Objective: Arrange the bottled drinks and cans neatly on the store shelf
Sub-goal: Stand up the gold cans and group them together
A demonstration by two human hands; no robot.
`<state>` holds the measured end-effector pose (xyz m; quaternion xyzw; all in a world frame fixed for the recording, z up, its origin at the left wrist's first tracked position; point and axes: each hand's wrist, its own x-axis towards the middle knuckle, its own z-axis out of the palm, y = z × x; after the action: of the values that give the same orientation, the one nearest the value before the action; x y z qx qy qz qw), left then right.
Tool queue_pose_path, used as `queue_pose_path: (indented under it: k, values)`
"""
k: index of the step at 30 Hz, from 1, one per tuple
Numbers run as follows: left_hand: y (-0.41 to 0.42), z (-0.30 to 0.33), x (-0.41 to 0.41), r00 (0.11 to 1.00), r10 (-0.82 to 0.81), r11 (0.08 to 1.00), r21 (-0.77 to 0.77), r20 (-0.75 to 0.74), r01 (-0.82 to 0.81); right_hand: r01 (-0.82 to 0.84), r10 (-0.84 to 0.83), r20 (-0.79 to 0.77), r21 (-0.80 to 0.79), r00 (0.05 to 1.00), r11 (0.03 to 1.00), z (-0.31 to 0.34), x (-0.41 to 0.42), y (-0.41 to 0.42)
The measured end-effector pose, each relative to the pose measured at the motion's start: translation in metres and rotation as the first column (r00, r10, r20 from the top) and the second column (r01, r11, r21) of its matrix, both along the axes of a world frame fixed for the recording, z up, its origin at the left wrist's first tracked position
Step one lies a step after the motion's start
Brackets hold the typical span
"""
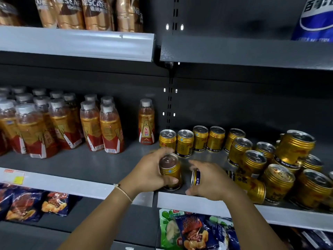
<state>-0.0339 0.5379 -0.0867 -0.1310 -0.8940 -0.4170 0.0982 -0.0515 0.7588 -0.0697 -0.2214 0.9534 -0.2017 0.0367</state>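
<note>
My left hand [153,170] grips an upright gold can [170,171] near the front edge of the middle shelf [100,166]. My right hand [210,179] lies over a gold can on its side [195,177], fingers curled around it. Behind them stands a row of several upright gold cans [192,141]. To the right, a jumble of gold cans [281,170] is partly stacked, one lying on its side. Orange drink bottles [54,123] crowd the shelf's left, and a single orange bottle [146,121] stands apart.
Coffee bottles [86,13] line the upper left shelf and a blue soda bottle [317,17] stands at the upper right. Snack bags [196,231] fill the shelf below. A perforated upright post [169,105] divides the two shelf bays.
</note>
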Motion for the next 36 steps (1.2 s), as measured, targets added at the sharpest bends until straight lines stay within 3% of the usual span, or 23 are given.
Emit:
queue_pose_path:
  k: [8,13,18,22,25,29,33,36]
  values:
    - [0.009,-0.011,-0.004,0.999,0.052,0.998,-0.025,0.005,-0.052,0.034,-0.034,0.001,-0.045,0.999,0.998,-0.006,-0.006,0.002]
    - [0.012,-0.023,0.008,0.993,0.117,0.992,0.048,0.034,-0.119,0.033,-0.034,-0.026,-0.029,0.999,0.999,-0.009,-0.005,0.0]
    - [0.01,-0.023,0.021,0.993,0.113,0.974,-0.196,-0.021,-0.115,0.021,-0.022,-0.053,-0.023,0.998,1.0,-0.006,-0.004,-0.001]
    - [0.01,-0.005,0.026,0.994,0.075,0.942,-0.32,-0.079,-0.096,-0.006,0.006,0.011,0.019,1.0,1.0,0.002,-0.007,0.004]
    - [0.017,0.012,0.018,0.992,0.062,0.931,-0.351,-0.11,-0.097,-0.014,0.013,0.008,0.181,1.0,0.983,0.008,-0.01,0.007]
    - [0.036,0.029,-0.003,0.994,0.08,0.915,-0.39,-0.074,-0.103,-0.016,0.011,0.021,0.263,1.0,0.965,0.007,-0.01,0.003]
    - [0.048,0.027,-0.013,0.991,0.112,0.866,-0.481,-0.076,-0.135,0.038,-0.032,-0.04,0.164,0.999,0.986,0.003,-0.014,0.006]
    - [0.051,0.018,-0.013,0.972,0.147,0.837,-0.501,-0.185,-0.222,0.111,-0.114,-0.069,-0.034,0.991,0.993,0.004,-0.017,0.011]
